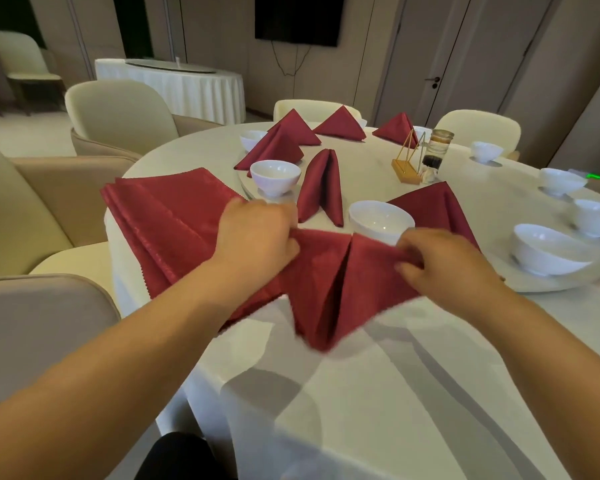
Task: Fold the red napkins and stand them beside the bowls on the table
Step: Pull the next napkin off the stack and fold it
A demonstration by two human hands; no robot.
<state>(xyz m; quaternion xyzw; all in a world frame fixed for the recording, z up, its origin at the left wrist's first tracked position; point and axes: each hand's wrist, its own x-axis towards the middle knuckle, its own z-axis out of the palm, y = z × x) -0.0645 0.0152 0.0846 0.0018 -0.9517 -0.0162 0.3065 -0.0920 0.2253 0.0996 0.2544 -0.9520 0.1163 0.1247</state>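
A red napkin (336, 289), folded into a downward-pointing shape with a centre seam, lies on the white tablecloth (378, 393) in front of me. My left hand (257, 233) grips its upper left corner. My right hand (440, 265) pinches its upper right corner. Just behind it sits a white bowl (378, 218). A folded napkin (321, 187) stands upright between that bowl and another bowl (274, 176). A stack of flat red napkins (163, 216) lies at the table's left edge. Several folded napkins (340, 124) stand at the far side.
More white bowls (548, 251) line the right side on the glass turntable (568, 282). A gold-framed stand (411, 161) and a jar (437, 147) stand mid-table. Beige chairs (118, 116) surround the table, one close at my left (32, 327).
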